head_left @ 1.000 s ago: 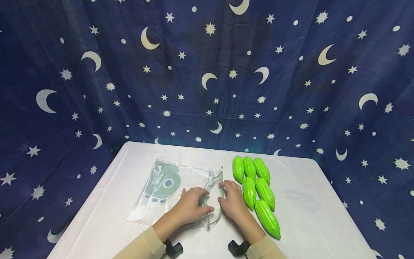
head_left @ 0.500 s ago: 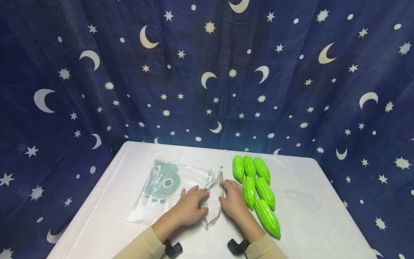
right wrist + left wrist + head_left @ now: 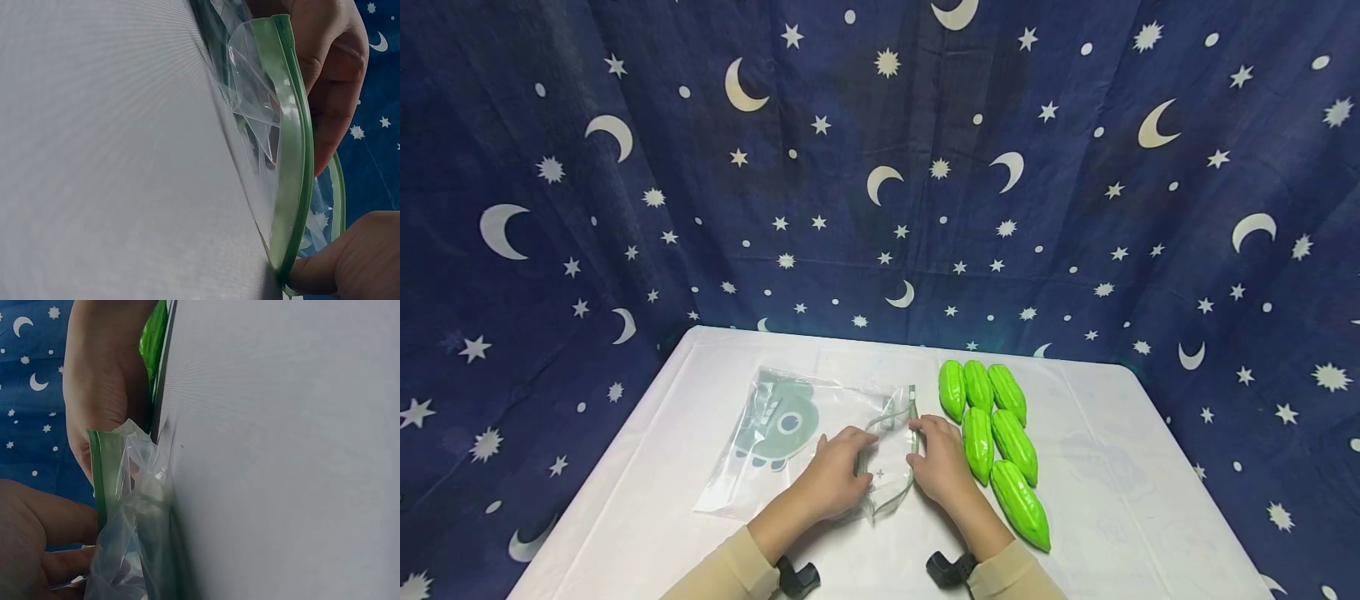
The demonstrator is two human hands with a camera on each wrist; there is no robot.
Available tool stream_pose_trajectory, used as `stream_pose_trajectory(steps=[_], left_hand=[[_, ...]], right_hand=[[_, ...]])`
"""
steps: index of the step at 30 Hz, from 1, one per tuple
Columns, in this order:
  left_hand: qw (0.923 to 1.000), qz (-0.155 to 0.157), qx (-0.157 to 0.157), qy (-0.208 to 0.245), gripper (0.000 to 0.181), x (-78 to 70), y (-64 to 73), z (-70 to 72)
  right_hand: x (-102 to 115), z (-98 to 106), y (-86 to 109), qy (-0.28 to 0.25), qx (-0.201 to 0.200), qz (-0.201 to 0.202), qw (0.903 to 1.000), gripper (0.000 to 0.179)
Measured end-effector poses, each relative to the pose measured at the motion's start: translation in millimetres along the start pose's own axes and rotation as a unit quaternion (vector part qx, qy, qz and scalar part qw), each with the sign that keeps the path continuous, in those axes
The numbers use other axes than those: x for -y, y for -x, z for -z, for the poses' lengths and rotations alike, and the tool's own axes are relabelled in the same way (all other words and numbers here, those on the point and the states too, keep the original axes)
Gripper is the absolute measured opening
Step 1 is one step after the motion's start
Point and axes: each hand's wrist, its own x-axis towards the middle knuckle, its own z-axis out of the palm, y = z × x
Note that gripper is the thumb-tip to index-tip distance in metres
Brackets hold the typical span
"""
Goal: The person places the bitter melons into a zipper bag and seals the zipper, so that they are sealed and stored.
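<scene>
Left hand (image 3: pixel 835 475) and right hand (image 3: pixel 942 458) both had thumb and fingers spread, touching opposite lips of clear bag (image 3: pixel 850 408), mouth kinda gaping between them. Green zip (image 3: pixel 297 137) ran along lip by right thumb. Rest of bag lay flat on white table (image 3: pixel 1112 500), one-eyed critter print (image 3: pixel 782 425) showing. Six green gourds (image 3: pixel 978 446) sat outside bag, right of it, bunched three-two-one. Starry curtain (image 3: pixel 820 167) behind.

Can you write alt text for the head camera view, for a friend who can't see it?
A person's left hand and right hand hold a clear bag open at its mouth. The bag, printed with a cartoon creature, lies on a white table, with six ridged green vegetables to its right; behind hangs a dark blue, star-and-moon-patterned curtain.
</scene>
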Motion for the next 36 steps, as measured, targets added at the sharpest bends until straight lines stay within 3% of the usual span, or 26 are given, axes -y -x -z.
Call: stream_pose_trajectory(steps=[9, 24, 36], left_hand=[[0.9999, 0.009, -0.009, -0.004, 0.056, 1.9, -0.6, 5.2], [0.9994, -0.005, -0.034, -0.007, 0.058, -0.7, -2.6, 14.0], [0.9993, -0.007, -0.017, -0.033, 0.044, 5.6, -4.5, 9.0]], right_hand=[[1, -2, -0.1, -0.004, 0.004, -0.011, 0.9999, 0.050], [2, -2, 0.4, 0.006, 0.001, -0.007, 1.0000, 0.051], [1, -2, 0.9, -0.001, 0.000, -0.008, 1.0000, 0.058]])
